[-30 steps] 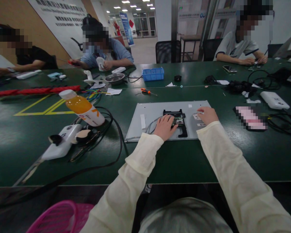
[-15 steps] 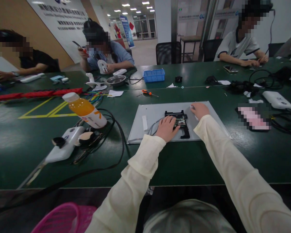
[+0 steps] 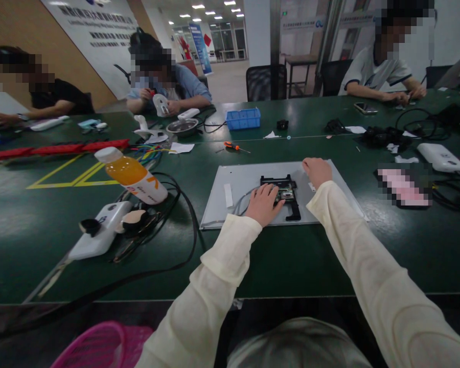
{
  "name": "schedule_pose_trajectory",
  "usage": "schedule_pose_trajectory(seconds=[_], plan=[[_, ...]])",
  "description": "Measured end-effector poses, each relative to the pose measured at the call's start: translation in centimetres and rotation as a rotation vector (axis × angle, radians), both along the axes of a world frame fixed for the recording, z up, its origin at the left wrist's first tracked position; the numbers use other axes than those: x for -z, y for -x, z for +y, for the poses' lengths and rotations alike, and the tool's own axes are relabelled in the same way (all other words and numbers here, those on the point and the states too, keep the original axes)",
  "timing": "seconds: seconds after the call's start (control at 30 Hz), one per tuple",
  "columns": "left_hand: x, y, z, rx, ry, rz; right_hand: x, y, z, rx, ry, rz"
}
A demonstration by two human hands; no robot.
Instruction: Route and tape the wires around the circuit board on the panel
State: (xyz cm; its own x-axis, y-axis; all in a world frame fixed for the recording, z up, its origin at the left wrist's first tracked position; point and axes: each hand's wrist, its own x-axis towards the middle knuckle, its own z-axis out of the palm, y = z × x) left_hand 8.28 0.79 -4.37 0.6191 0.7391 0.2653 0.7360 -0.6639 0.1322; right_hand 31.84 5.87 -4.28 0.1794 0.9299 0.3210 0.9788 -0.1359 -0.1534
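My left hand (image 3: 263, 204) lies with its fingers stretched out over the left side of a black bracket (image 3: 293, 209) that carries a small circuit board (image 3: 286, 192). Both rest on a flat grey panel (image 3: 245, 179). A grey cable (image 3: 240, 202) runs from under this hand across the panel. To the right of the bracket, my right hand (image 3: 317, 173) is closed at the panel's upper right part, its fingers curled downward. A small white piece (image 3: 312, 187) shows just below those fingers; what they hold is hidden. A white strip (image 3: 228, 195) lies on the panel's left part.
An orange-handled screwdriver (image 3: 232, 146) lies beyond the panel, near a blue basket (image 3: 243, 119). To the left lean an orange drink bottle (image 3: 132, 176) and a white device (image 3: 99, 230) with black cables. A phone (image 3: 404, 188) lies right. Several people sit across the table.
My right hand has shifted slightly up and its fingers have curled further, covering most of the white piece seen there before. My left hand stays in place.
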Motion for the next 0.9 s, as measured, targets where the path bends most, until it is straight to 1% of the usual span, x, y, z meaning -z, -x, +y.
schedule_pose_trajectory(seconds=[0.1, 0.17, 0.27, 0.33, 0.43, 0.6, 0.73, 0.9], plan=[[0.0, 0.0, 0.0, -0.002, -0.008, -0.003, -1.0, 0.9, 0.1, -0.054, -0.039, 0.054], [0.0, -0.1, 0.0, -0.006, -0.014, -0.002, -1.4, 1.8, 0.3, -0.137, -0.071, 0.122], [0.1, -0.1, 0.0, -0.013, -0.017, -0.003, -1.6, 3.1, 0.7, -0.248, -0.134, 0.203], [0.1, -0.1, 0.0, -0.015, -0.014, -0.003, -1.5, 4.0, 1.0, -0.287, -0.144, 0.242], [0.1, -0.2, -0.1, -0.016, -0.011, 0.000, -0.9, 5.1, 1.3, -0.329, -0.113, 0.292], [-0.1, -0.3, -0.1, -0.012, 0.001, 0.001, 0.3, 6.5, 1.6, -0.405, -0.071, 0.296], [-0.1, -0.3, -0.1, -0.017, 0.003, 0.006, 0.9, 7.2, 1.9, -0.430, -0.049, 0.308], [-0.1, -0.3, -0.1, -0.016, -0.007, 0.010, 0.9, 8.0, 2.0, -0.439, -0.037, 0.295]])
